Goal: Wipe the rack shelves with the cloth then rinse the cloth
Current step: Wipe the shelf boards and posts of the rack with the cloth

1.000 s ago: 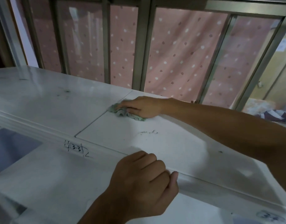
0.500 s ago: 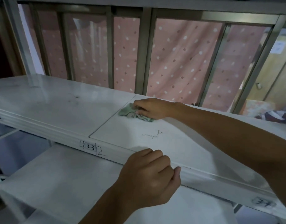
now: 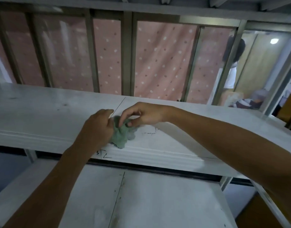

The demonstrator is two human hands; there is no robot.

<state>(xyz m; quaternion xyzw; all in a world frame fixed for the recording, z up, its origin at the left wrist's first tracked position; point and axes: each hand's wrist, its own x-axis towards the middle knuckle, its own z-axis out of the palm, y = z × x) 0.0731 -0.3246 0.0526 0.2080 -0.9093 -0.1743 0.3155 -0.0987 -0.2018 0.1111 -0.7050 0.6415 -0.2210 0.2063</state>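
Observation:
A crumpled green cloth (image 3: 121, 134) hangs just above the front edge of the white upper rack shelf (image 3: 43, 116). My left hand (image 3: 97, 127) grips its left side. From the right, my right hand (image 3: 141, 115) pinches the cloth's top between thumb and fingers. Dark scribble marks (image 3: 149, 131) lie on the shelf just right of the cloth. A second white shelf (image 3: 158, 199) sits below, with my left forearm crossing over it.
Metal window bars (image 3: 128, 55) with a pink dotted curtain (image 3: 159, 63) behind run along the back of the shelf. A person (image 3: 230, 66) stands beyond the window at the right. Another shelf's underside (image 3: 141, 4) is overhead.
My left hand left the shelf's front lip and rose to the cloth. My right hand drew the cloth toward the front edge and lifted it. The view tilted upward.

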